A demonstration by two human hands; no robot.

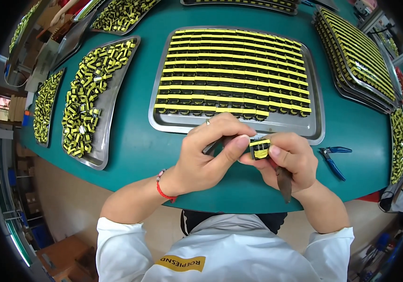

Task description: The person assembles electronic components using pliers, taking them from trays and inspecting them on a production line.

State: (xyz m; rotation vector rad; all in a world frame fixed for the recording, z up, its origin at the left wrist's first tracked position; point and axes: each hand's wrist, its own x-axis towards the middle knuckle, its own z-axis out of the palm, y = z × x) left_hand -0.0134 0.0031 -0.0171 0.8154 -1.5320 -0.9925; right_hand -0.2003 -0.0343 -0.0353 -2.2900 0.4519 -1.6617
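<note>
Between my two hands, just past the table's near edge, is a small black transformer with yellow tape [261, 152]. My right hand [293, 157] is closed on it, thumb on its right side. A brownish flat blade-like tool [284, 183] also sticks out below my right fingers; its other end is hidden. My left hand [213, 148] is closed, thumb and forefinger pinching at the transformer's left edge. Part of a dark metal piece [211, 147] shows inside the left palm, too covered to name. Ahead lies a metal tray [312, 127] with rows of similar transformers [232, 70].
Blue-handled cutters [334, 162] lie at the right on the green table [135, 169]. A tray [100, 152] of loose transformers stands at the left, with others beyond it. Stacked full trays [359, 61] stand at the far right. Another person's arm [63, 11] shows at the far left.
</note>
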